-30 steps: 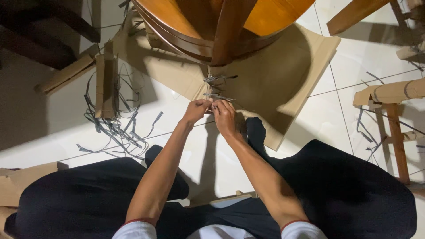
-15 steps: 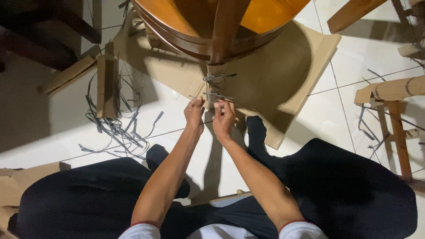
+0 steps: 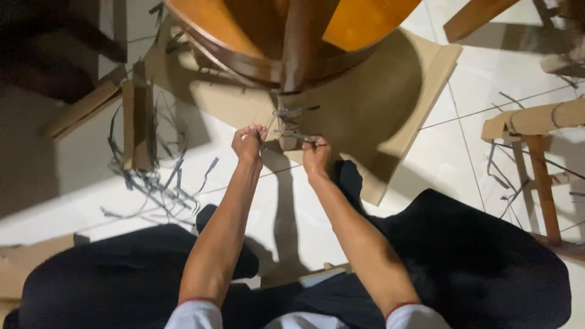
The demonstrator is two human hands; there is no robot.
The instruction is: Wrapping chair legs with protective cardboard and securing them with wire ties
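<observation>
Two hands at work on thin dark strap (image 3: 291,112) wound round cardboard-wrapped table leg (image 3: 291,125). Left hand (image 3: 248,141) fisted on one end, right hand (image 3: 317,152) fingers pinched on another. Probably light, limp, slippery; best gripped near the ends, wrapped round fingers.

White tiled floor (image 3: 73,201) under a cardboard sheet (image 3: 396,109), with wooden furniture (image 3: 536,158) around.

White tiled floor (image 3: 79,183) bears cardboard sheet (image 3: 390,116) and dark strap scraps (image 3: 152,183).
</observation>
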